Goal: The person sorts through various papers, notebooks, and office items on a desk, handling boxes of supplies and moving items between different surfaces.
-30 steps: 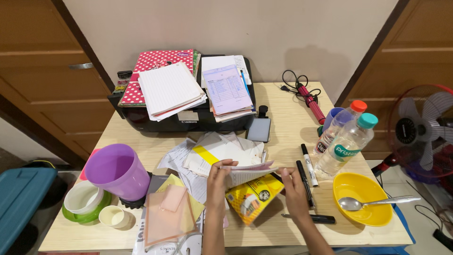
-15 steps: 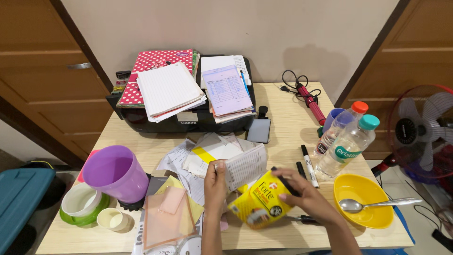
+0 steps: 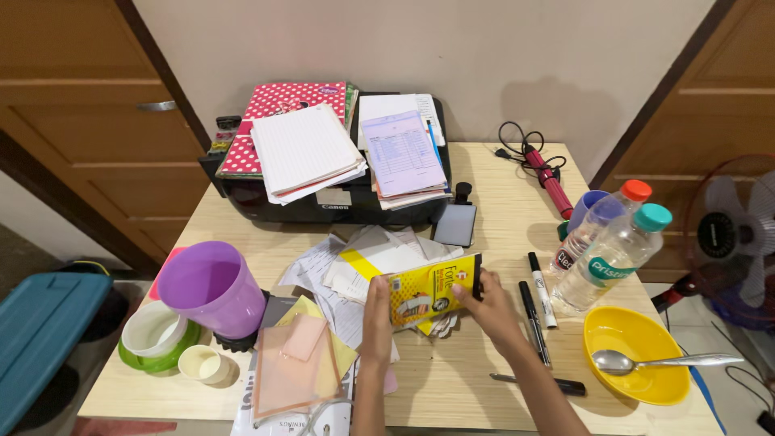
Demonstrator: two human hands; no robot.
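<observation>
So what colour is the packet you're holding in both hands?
The packet is bright yellow with black edging, seen in the head view.

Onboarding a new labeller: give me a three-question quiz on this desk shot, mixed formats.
1. True or false: both hands grip the yellow packet.
2. What lies in the yellow bowl? A) marker B) spoon C) bottle cap
3. Fill in: the purple cup lies tipped on its ____.

Key
1. True: left hand holds its left edge, right hand its right edge.
2. B: the spoon.
3. Side.
</observation>
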